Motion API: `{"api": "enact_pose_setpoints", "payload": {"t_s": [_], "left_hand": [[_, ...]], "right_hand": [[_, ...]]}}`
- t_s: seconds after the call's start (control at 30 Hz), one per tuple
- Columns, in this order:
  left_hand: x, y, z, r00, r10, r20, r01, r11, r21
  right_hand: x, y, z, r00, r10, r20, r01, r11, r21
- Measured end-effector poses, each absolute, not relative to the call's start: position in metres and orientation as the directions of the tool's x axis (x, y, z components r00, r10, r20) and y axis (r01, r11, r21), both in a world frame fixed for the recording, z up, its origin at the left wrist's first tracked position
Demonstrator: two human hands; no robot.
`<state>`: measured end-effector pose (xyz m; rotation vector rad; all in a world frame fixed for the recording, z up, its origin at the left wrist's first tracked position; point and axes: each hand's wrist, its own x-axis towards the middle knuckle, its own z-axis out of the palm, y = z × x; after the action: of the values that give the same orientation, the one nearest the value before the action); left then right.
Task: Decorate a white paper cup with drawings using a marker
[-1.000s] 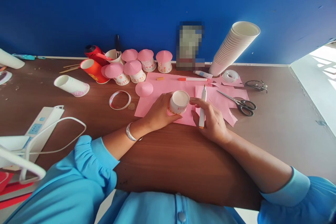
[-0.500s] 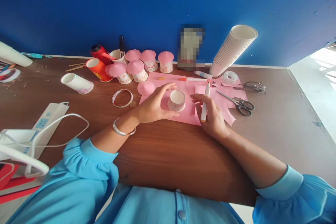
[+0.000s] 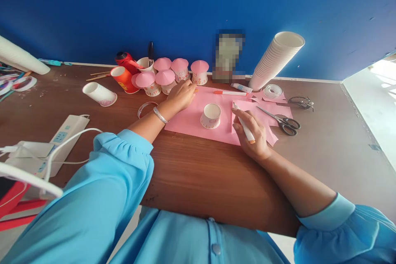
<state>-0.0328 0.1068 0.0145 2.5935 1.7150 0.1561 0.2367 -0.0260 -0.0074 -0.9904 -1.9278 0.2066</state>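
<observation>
Gripping white marker in the right hand, slanted toward the counter's back edge; curling the left hand at the orange cap, unclear whether pinching; with the cup between, nearer the right.

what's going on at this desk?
A person's right hand holds a white marker, its tip off the cup. The left hand is at a small orange cap; whether it has a grip on it isn't clear. A short, decorated paper cup stands untouched on pink paper, without a cone top. Behind the left hand stand similar cups topped with pink cones.
</observation>
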Motion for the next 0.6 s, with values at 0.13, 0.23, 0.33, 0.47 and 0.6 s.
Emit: {"api": "enact_pose_setpoints", "payload": {"t_s": [0.13, 0.23, 0.33, 0.47, 0.6], "left_hand": [[-0.033, 0.113, 0.007, 0.385, 0.913, 0.133, 0.911, -0.399, 0.107], [-0.037, 0.111, 0.011, 0.367, 0.916, 0.161, 0.915, -0.386, 0.113], [-0.042, 0.095, 0.021, 0.336, 0.907, 0.255, 0.874, -0.401, 0.274], [-0.041, 0.051, 0.033, 0.299, 0.876, 0.380, 0.489, -0.482, 0.727], [-0.034, 0.007, 0.038, 0.306, 0.886, 0.347, 0.278, -0.432, 0.858]], "right_hand": [[0.238, -0.026, -0.003, -0.239, 0.711, 0.662, 0.555, 0.659, -0.508], [0.239, -0.025, 0.001, -0.201, 0.719, 0.665, 0.505, 0.658, -0.559], [0.240, -0.026, 0.007, -0.117, 0.776, 0.620, 0.364, 0.614, -0.700], [0.236, -0.033, 0.016, -0.051, 0.902, 0.428, 0.002, 0.429, -0.903], [0.227, -0.045, 0.026, -0.099, 0.940, 0.326, -0.262, 0.291, -0.920]]}}
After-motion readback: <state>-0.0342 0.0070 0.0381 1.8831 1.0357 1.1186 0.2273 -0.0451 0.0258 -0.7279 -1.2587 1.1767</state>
